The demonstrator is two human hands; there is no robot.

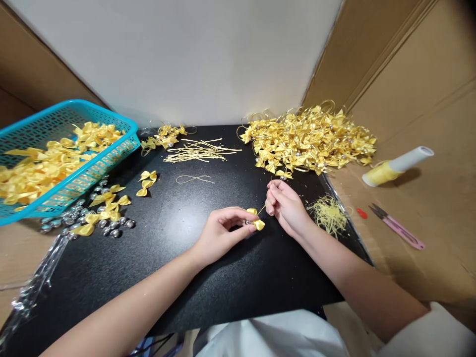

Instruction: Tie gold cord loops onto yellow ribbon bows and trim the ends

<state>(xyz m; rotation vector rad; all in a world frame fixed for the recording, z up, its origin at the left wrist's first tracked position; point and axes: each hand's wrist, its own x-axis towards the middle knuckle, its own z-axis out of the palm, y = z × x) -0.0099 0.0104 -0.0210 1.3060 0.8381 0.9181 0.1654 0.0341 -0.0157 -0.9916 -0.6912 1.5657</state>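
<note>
Bows (55, 156) in basket (111, 157), left — bow pile (305, 139), right — cords (197, 153) between.

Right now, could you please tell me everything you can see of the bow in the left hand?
The bow is shiny yellow and looks like satin ribbon. Thumb and finger of the left hand pinch it over the black table, hiding part; two pieces show. A thin cord slants up from it to the right hand. Something silvery, too small to identify, shows beside it.

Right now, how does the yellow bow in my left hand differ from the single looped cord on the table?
The yellow bow is broad, glossy ribbon; the looped cord is thin. Your left hand pinches the bow; the cord lies on the black tabletop. Both are yellowish.
</note>
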